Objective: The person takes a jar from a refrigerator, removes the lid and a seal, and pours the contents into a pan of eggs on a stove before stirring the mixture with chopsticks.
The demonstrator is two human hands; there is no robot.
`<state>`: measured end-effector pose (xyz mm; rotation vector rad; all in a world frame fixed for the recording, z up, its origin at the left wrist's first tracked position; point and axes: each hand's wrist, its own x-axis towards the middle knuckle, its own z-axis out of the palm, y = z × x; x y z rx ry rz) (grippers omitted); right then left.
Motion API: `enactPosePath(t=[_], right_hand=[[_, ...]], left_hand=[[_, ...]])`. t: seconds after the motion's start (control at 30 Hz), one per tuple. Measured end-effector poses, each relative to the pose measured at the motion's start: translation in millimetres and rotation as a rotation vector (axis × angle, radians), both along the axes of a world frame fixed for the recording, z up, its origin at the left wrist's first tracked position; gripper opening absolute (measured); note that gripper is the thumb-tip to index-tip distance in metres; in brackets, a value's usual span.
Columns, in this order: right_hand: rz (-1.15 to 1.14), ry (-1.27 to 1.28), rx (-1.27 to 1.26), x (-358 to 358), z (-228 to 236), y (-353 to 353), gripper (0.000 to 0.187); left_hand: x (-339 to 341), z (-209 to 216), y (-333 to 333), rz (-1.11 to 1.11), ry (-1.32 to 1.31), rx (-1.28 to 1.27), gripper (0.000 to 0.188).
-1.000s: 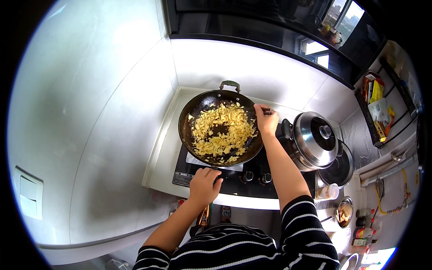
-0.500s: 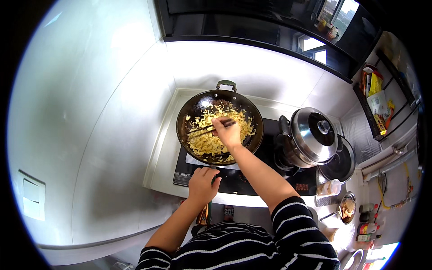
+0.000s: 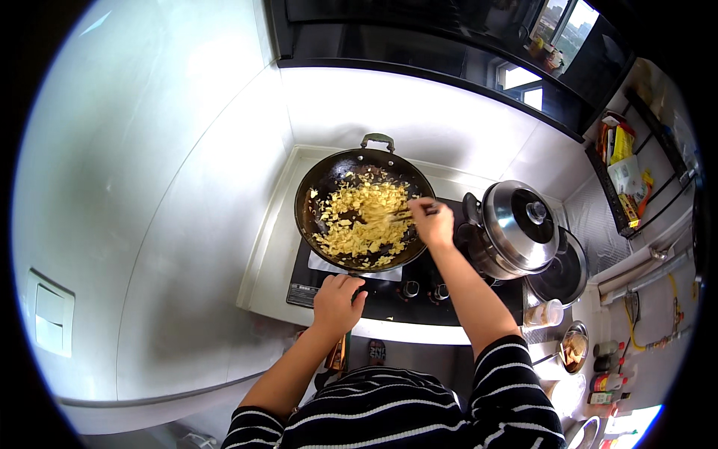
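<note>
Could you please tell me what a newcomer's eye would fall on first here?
Probably the chopped yellow food in the dark wok at the picture's centre, with chopsticks in the right hand at its right side. Next, perhaps, the shiny lidded steel pot, right of the wok on the black stove.

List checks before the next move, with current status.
1. Right hand holding chopsticks: ok.
2. Chopstick tips placed safely in the wok: cannot tell, blurred among the food.
3. Yellow food pieces in the wok: ok, spread unevenly over its inside.
4. Left hand firm on the wok's near handle: cannot tell; it is at the handle, but the grip is partly hidden.
5. Lid on the pot to the right: ok.
6. Flame under the wok: cannot tell, the wok hides it.
</note>
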<state>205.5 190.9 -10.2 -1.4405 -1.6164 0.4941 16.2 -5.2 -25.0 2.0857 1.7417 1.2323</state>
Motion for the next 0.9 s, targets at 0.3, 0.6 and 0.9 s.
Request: enactPosePath(t=[0.3, 0.6, 0.9], right_hand=[[0.333, 0.498, -0.405, -52, 8, -42, 0.021], [-0.004, 0.360, -0.118, 29, 21, 12, 0.031], [0.034, 0.407, -0.088, 3, -3, -24, 0.032]], left_hand=[[-2, 2, -1, -0.001, 0.004, -0.025, 0.023], [-2, -4, 0, -0.018, 0.008, 0.015, 0.025], [-1, 0, 0, -0.015, 0.004, -0.014, 0.024]])
